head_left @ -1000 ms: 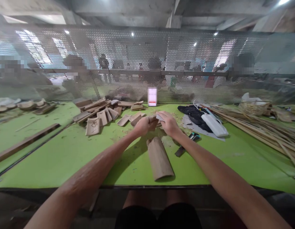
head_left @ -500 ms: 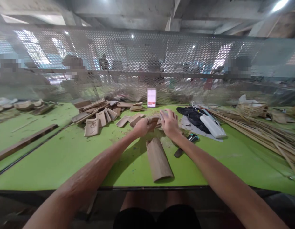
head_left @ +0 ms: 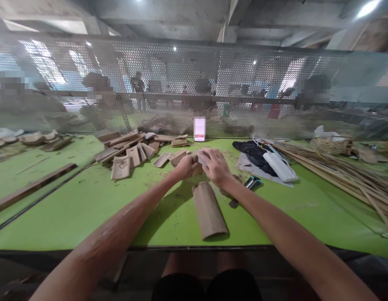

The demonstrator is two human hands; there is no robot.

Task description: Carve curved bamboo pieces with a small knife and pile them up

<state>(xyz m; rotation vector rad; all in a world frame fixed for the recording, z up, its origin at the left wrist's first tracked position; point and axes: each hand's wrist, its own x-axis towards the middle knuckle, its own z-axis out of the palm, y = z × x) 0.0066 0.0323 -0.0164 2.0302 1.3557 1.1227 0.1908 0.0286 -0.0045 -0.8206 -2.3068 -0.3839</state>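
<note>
My left hand [head_left: 184, 166] grips a small brown bamboo piece [head_left: 197, 168] above the green table [head_left: 87, 200]. My right hand [head_left: 213, 166] presses a small grey pad [head_left: 201, 158] onto the top of that piece, right against the left hand. Just below both hands lies a long curved bamboo section [head_left: 209, 210], pointing toward the table's near edge. A dark-handled tool [head_left: 234, 202] lies partly hidden under my right forearm.
A heap of cut bamboo pieces [head_left: 134, 148] lies at the back left. A lit phone [head_left: 199, 128] stands against the perforated mesh screen. Dark cloth and a white case [head_left: 280, 166] sit right of the hands, then long bamboo strips [head_left: 341, 173]. People work beyond the screen.
Both hands have shifted slightly left and nearer. My right hand slid from the far end of the held piece back over its top.
</note>
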